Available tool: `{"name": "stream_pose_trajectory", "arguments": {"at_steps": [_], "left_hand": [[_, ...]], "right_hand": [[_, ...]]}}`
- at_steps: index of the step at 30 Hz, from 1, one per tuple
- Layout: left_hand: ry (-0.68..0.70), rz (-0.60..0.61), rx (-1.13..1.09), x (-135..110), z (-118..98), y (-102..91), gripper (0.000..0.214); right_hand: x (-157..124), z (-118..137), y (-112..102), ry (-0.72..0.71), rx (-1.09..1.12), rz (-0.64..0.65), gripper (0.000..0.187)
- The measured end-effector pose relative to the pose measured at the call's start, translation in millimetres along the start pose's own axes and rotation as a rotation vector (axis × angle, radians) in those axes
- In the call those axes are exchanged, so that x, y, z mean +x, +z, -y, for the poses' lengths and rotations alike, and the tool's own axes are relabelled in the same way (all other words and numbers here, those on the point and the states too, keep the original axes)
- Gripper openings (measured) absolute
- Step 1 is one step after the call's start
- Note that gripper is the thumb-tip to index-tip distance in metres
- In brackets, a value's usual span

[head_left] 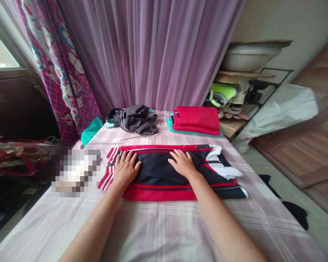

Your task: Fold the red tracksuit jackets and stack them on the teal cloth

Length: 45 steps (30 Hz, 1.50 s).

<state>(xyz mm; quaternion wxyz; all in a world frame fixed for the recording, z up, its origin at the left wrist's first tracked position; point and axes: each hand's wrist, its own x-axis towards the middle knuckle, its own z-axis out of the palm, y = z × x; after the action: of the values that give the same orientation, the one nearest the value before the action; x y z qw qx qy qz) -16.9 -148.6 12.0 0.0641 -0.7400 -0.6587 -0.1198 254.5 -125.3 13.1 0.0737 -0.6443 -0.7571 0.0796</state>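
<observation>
A black and red track jacket lies flat on the cloth-covered table, its sides folded inward. White lining or collar shows at its right end, and red and white striped ribbing at its left end. My left hand rests palm down on the jacket near the striped end, fingers spread. Farther right, my right hand also presses flat on the black fabric with its fingers apart. Neither hand grips the cloth.
Behind the jacket lie a crumpled dark garment and a folded red and green stack. A pixelated patch covers something at the left table edge. Purple curtains hang behind; a shoe rack stands right.
</observation>
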Motion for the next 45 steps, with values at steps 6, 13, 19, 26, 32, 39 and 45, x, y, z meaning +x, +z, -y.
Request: {"name": "stream_pose_trajectory", "arguments": {"at_steps": [6,13,19,26,32,39,45], "left_hand": [[-0.007,-0.005,-0.016,0.8,1.1,4.6,0.051],[-0.003,0.003,-0.002,0.9,0.6,1.9,0.052],[0.001,0.019,0.037,0.6,-0.7,1.8,0.053],[-0.001,0.041,0.039,4.6,-1.1,-5.5,0.049],[0.258,-0.017,-0.184,-8.9,-57.5,-20.3,0.037],[0.567,0.232,-0.341,-24.0,-118.5,1.2,0.033],[0.576,0.168,-0.295,-23.0,-114.2,13.8,0.03]], "right_hand": [[-8.0,-93.9,3.3,0.304,-0.115,-0.118,0.055],[-9.0,-91.6,-4.1,0.348,-0.119,-0.147,0.055],[-17.8,-66.3,1.4,0.235,-0.073,-0.15,0.052],[-23.9,-66.0,9.7,0.235,-0.077,-0.195,0.048],[-23.2,-72.5,17.9,0.197,0.001,-0.322,0.042],[-24.7,-81.7,21.6,0.131,0.09,-0.419,0.037],[-24.7,-82.0,21.1,0.142,0.107,-0.427,0.036]]}}
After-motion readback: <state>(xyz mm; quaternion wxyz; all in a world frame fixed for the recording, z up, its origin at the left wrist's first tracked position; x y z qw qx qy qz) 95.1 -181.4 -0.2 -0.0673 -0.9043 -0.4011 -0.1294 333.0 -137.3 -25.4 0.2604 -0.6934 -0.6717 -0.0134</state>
